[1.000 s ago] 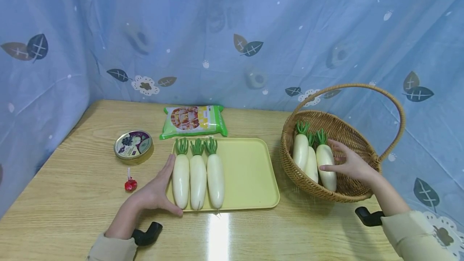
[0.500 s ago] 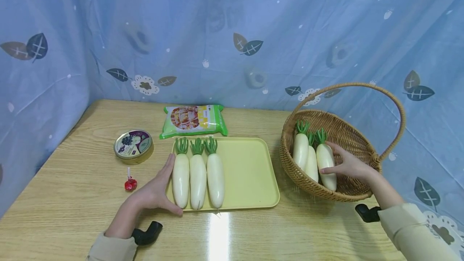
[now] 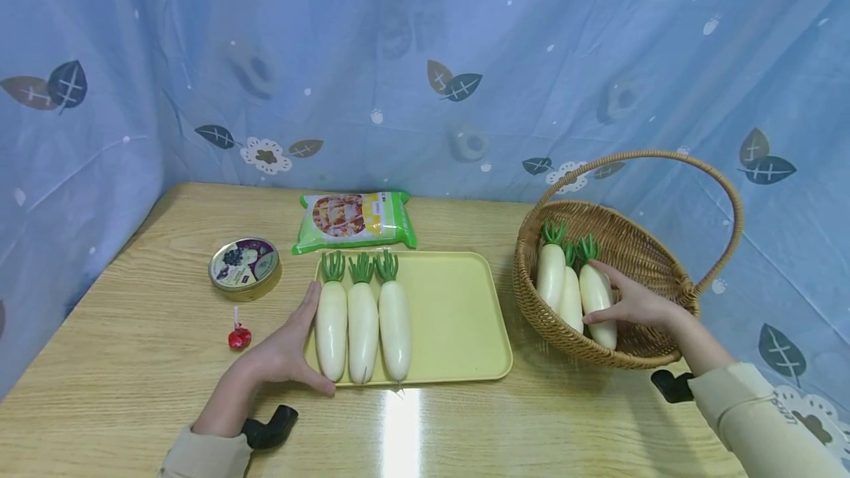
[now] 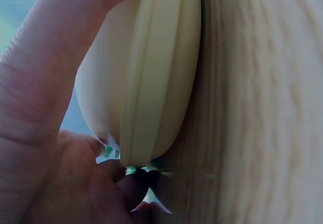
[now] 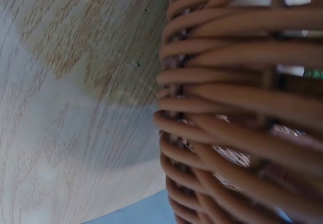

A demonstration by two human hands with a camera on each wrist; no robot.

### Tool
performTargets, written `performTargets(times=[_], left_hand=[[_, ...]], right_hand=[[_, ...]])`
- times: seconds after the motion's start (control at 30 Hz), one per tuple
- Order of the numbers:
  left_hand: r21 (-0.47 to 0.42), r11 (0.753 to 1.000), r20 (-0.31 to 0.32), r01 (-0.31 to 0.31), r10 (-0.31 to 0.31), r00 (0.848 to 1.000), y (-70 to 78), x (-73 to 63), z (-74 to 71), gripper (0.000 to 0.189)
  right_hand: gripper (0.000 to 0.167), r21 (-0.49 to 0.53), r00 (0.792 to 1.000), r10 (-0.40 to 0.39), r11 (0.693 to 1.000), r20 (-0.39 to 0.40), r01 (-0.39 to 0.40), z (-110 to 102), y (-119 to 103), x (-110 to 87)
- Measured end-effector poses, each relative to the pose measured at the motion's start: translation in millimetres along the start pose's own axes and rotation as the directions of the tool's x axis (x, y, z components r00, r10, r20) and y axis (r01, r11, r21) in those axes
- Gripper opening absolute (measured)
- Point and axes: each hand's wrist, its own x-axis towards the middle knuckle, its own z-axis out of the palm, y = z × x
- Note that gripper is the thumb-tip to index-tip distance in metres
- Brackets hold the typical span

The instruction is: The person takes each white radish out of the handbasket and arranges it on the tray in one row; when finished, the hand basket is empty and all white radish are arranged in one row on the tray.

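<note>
Inside the wicker basket (image 3: 637, 249), my right hand (image 3: 634, 308) grips a white radish (image 3: 595, 290), thumb on its near left side and fingers on its far side. Two more white radishes, a left one (image 3: 550, 275) and a middle one (image 3: 571, 301), lean beside it. My left hand (image 3: 285, 349) rests against the left edge of the yellow tray (image 3: 458, 316), thumb spread along the front corner. Three white radishes lie side by side on the tray's left half, the leftmost radish (image 3: 332, 330) next to my fingers. The wicker wall (image 5: 242, 98) hides my right hand in the right wrist view.
A green snack packet (image 3: 355, 222) lies behind the tray. To the left are a round tin (image 3: 244, 268) and a small red-wrapped lollipop (image 3: 239, 337). The basket's tall handle (image 3: 730, 205) arches above its right side. A blue curtain (image 3: 372, 57) hangs behind the table.
My right hand has moved slightly left and its thumb and fingers have come in around the right-hand radish, which now tilts a little more. My left hand has stayed in place.
</note>
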Motion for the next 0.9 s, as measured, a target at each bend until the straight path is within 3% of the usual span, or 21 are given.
performTargets(times=[0.63, 0.9], left_hand=[[-0.013, 1.0, 0.001, 0.002, -0.002, 1.0, 3.9, -0.9, -1.2, 0.151], [-0.011, 1.0, 0.002, 0.005, -0.005, 1.0, 3.6, -1.0, -1.3, 0.151]], right_hand=[[0.106, 0.004, 1.0, 0.01, 1.0, -0.003, -0.01, 0.2, 2.4, 1.4], [0.106, 0.001, 0.999, 0.015, 1.0, -0.044, -0.015, -2.5, 0.2, -2.5]])
